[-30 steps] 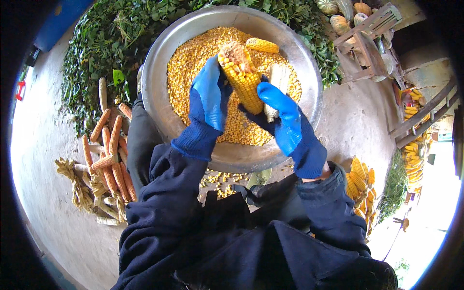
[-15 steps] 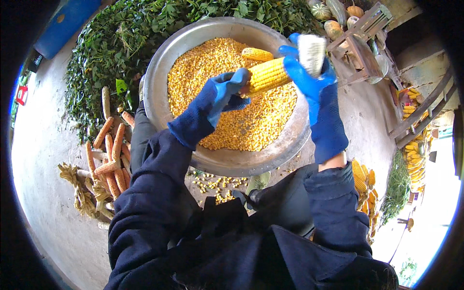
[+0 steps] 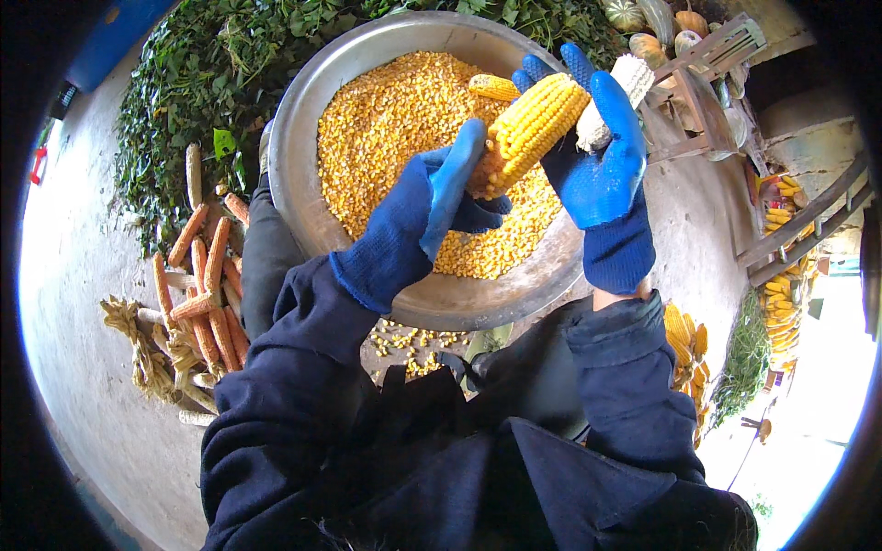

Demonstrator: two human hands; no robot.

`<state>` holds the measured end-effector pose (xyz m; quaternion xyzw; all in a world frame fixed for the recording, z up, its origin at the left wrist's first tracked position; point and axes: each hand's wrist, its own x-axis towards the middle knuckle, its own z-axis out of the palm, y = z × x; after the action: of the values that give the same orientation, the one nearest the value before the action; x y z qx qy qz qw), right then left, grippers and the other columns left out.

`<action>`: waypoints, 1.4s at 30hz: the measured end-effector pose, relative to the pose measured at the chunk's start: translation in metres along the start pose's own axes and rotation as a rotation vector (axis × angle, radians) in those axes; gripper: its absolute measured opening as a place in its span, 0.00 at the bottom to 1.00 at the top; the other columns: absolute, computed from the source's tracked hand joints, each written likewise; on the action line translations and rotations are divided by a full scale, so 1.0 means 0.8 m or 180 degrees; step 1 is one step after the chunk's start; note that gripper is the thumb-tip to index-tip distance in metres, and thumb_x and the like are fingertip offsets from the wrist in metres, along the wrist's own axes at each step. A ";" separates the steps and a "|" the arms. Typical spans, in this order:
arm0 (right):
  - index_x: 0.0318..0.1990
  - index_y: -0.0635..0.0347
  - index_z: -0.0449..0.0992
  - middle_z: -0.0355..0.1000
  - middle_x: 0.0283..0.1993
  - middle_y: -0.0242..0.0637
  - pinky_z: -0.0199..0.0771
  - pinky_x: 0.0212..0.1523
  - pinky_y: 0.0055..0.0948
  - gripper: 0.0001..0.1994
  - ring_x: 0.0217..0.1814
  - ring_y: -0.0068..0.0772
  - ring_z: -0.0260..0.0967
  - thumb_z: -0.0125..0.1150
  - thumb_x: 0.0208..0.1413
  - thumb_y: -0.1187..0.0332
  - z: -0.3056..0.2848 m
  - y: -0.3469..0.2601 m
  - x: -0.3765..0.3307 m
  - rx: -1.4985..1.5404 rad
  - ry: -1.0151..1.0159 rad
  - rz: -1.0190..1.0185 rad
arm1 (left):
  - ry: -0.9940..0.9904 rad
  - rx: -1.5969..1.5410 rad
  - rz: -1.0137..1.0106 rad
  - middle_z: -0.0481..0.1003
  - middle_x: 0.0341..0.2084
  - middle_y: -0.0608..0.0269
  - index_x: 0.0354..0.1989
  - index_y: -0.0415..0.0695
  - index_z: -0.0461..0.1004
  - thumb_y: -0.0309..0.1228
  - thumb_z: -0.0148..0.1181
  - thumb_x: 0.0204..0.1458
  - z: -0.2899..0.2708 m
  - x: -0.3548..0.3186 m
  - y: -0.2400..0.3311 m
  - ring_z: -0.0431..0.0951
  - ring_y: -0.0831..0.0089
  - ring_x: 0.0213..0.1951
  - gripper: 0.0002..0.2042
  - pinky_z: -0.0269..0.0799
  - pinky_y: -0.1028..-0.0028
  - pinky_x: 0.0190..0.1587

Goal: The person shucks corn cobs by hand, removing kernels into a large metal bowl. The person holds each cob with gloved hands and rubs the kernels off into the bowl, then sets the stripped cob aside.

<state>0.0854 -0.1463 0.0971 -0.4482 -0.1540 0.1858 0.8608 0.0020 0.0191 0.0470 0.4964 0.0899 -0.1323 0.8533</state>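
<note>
My left hand [image 3: 418,207], in a blue rubber-coated glove, grips the lower end of a yellow ear of corn [image 3: 536,124]. The ear tilts up to the right, its kernels still on and its butt end brownish. My right hand [image 3: 602,179], gloved alike, has a pale bare corncob [image 3: 627,92] lodged between thumb and palm. Its fingers reach behind the ear's upper end. Both hands are over a wide metal basin [image 3: 296,138] of loose corn kernels [image 3: 395,119]. A smaller ear of corn [image 3: 493,87] lies on the kernels at the far side.
Reddish and pale bare cobs [image 3: 207,303] are heaped on the floor at left. Green leafy vines [image 3: 202,101] lie beyond the basin. A wooden stool [image 3: 694,110] and squashes [image 3: 646,48] are at far right, unshelled ears [image 3: 684,344] near my right arm. Spilled kernels [image 3: 413,344] dot the floor.
The ear has swung to a steeper tilt, its upper end rising. My right hand has turned, and the bare cob in it now leans up to the right instead of standing upright.
</note>
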 end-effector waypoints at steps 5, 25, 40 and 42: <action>0.71 0.55 0.59 0.58 0.71 0.55 0.51 0.74 0.48 0.29 0.74 0.49 0.55 0.49 0.66 0.55 -0.007 0.005 0.006 0.0347 0.0379 0.0117 | -0.0267 0.0000 0.0313 0.77 0.44 0.55 0.57 0.36 0.70 0.57 0.49 0.63 0.001 0.004 -0.007 0.81 0.68 0.43 0.33 0.83 0.68 0.40; 0.66 0.65 0.65 0.66 0.65 0.54 0.61 0.69 0.46 0.28 0.67 0.48 0.63 0.51 0.64 0.55 0.011 0.017 -0.007 0.0147 0.0084 0.0526 | 0.0378 0.0662 0.0437 0.76 0.49 0.55 0.63 0.32 0.65 0.47 0.65 0.57 0.019 -0.011 -0.002 0.77 0.72 0.48 0.34 0.74 0.72 0.51; 0.65 0.63 0.66 0.64 0.67 0.54 0.57 0.72 0.47 0.28 0.69 0.48 0.63 0.51 0.65 0.53 -0.016 0.015 -0.011 0.0390 0.0262 0.0634 | -0.0343 0.0413 0.0714 0.78 0.36 0.67 0.51 0.36 0.76 0.45 0.48 0.68 0.000 -0.005 -0.013 0.75 0.82 0.39 0.22 0.73 0.78 0.45; 0.64 0.63 0.67 0.65 0.66 0.54 0.58 0.71 0.46 0.27 0.69 0.48 0.63 0.50 0.65 0.53 -0.016 0.021 -0.010 0.0302 0.0274 0.0645 | -0.0414 0.0477 0.0585 0.78 0.36 0.66 0.53 0.36 0.74 0.46 0.51 0.66 -0.014 0.004 -0.023 0.76 0.81 0.39 0.23 0.73 0.78 0.45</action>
<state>0.0810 -0.1501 0.0756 -0.4277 -0.0619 0.2596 0.8636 -0.0009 0.0200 0.0257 0.5552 -0.0217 -0.0919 0.8263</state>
